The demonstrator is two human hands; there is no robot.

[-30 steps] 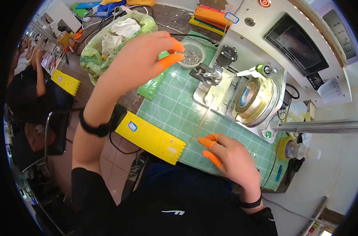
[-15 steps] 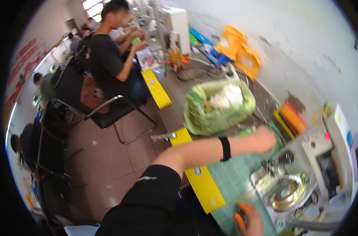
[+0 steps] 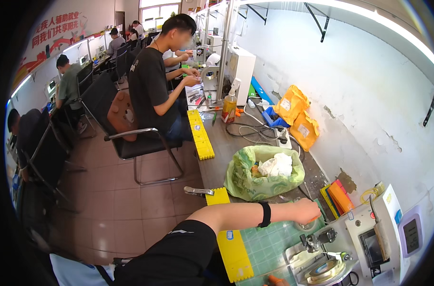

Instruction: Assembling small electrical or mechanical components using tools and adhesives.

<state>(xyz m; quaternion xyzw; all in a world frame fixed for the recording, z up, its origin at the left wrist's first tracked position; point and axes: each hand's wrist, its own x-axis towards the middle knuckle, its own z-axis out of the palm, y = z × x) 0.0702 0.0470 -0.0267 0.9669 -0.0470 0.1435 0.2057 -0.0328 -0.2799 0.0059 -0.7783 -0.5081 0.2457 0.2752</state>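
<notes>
My left arm reaches across the bench, and my left hand [image 3: 306, 211] is closed just over a small clear round dish [image 3: 304, 225] at the far edge of the green cutting mat [image 3: 269, 242]. Its fingers curl downward, so whatever they hold is hidden; an orange finger cover shows at one tip. Of my right hand [image 3: 276, 281], only a small part with an orange finger cover appears at the lower edge, low over the mat. Right of the mat stands a bench machine [image 3: 321, 269] with a round metal disc and a clamp-like head.
A green plastic bag [image 3: 248, 183] holding white crumpled material stands beyond my left forearm. Yellow strips [image 3: 233, 257] line the bench edge, with a metal clamp [image 3: 198, 191] jutting out. Orange and yellow blocks [image 3: 338, 198] lean by the wall. A co-worker [image 3: 152, 76] sits farther along.
The view has tilted up, showing more wall and shelf. My left hand stays by the dish, its fingers closed. My right hand has slipped mostly out below the lower edge.
</notes>
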